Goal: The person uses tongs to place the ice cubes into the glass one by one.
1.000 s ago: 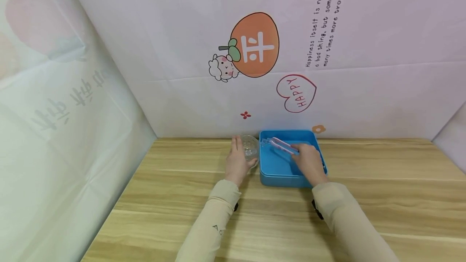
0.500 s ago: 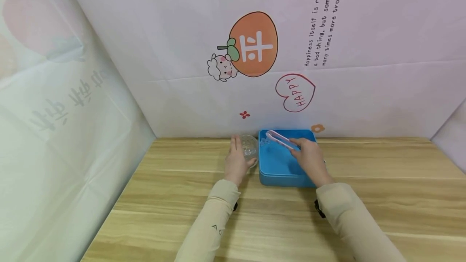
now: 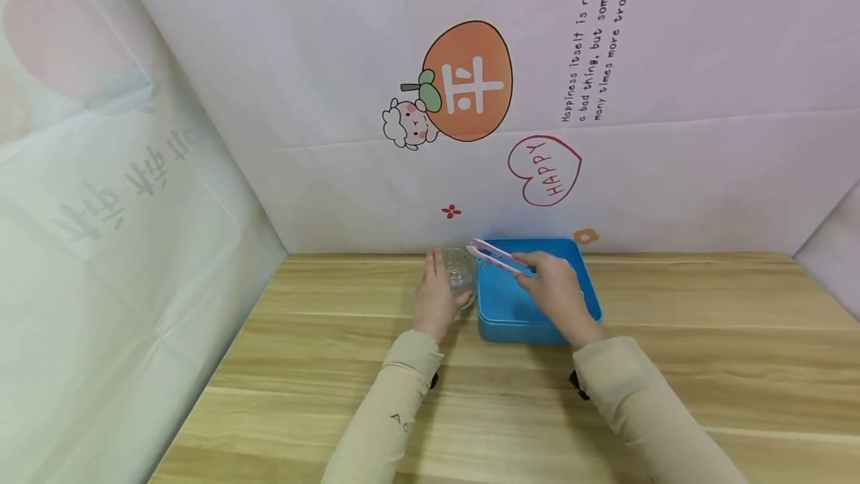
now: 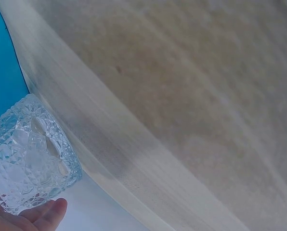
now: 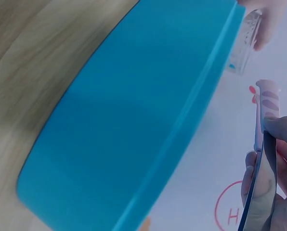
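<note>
My left hand (image 3: 435,297) grips a clear glass cup (image 3: 460,271) from its left side. In the left wrist view the fingers and thumb stand on either side of the patterned cup (image 4: 32,159). With the right hand (image 3: 556,290) I hold a pair of pink tongs (image 3: 500,255) over the blue box (image 3: 517,330). The tips of the tongs reach left, past the box's left wall to the cup's rim. Pale pink ends with darker marks and bare metal arms show on the tongs (image 5: 266,108) in the right wrist view. I cannot tell whether the tips pinch anything.
The box stands right against the cup, near the back edge of the wood-grain table (image 3: 336,364). Behind it rises a printed white cloth wall (image 3: 349,193). Another white sheet (image 3: 168,305) hangs at the left.
The right hand has lifted the tongs from the clear pieces in the box's back-left corner and moved them left to the cup. My left hand keeps its place on the cup.
</note>
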The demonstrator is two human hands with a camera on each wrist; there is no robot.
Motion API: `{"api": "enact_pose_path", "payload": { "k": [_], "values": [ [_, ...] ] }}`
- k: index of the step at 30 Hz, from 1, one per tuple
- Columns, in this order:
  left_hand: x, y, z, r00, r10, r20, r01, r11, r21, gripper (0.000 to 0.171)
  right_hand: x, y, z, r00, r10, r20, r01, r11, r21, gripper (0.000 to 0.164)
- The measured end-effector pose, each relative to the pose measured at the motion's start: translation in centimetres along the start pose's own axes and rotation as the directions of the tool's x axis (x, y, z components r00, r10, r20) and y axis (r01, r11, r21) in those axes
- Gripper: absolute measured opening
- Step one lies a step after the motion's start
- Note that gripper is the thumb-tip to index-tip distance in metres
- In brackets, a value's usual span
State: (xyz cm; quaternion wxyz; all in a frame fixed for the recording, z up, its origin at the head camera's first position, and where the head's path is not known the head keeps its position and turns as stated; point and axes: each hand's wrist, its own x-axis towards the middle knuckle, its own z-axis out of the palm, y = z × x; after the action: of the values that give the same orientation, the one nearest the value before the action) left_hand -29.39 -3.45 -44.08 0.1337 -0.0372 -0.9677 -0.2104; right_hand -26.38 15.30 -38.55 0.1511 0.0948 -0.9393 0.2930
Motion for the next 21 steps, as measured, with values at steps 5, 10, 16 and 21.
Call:
{"api": "enact_pose_path", "payload": {
  "k": [5,10,16,21],
  "values": [
    [0.07,-0.04,0.02,1.000,0.000,-0.002,0.000,1.000,0.005,0.098,0.04,-0.72,0.23,0.999,0.005,0.043,-0.005,1.000,0.004,0.034],
    [0.14,-0.04,0.03,1.000,-0.007,0.008,0.007,1.000,0.010,0.098,-0.06,-1.03,0.55,0.998,-0.013,0.055,0.013,1.000,-0.002,0.033],
    [0.13,-0.01,-0.01,1.000,-0.013,0.017,0.013,1.000,-0.002,0.098,-0.22,-1.05,0.74,0.998,-0.042,0.054,0.043,0.999,-0.014,0.032],
    [0.06,0.04,-0.16,0.999,-0.024,0.031,0.024,1.000,-0.018,0.098,-0.25,-1.02,0.84,0.996,-0.027,0.084,0.029,1.000,-0.011,0.033]
  ]
}}
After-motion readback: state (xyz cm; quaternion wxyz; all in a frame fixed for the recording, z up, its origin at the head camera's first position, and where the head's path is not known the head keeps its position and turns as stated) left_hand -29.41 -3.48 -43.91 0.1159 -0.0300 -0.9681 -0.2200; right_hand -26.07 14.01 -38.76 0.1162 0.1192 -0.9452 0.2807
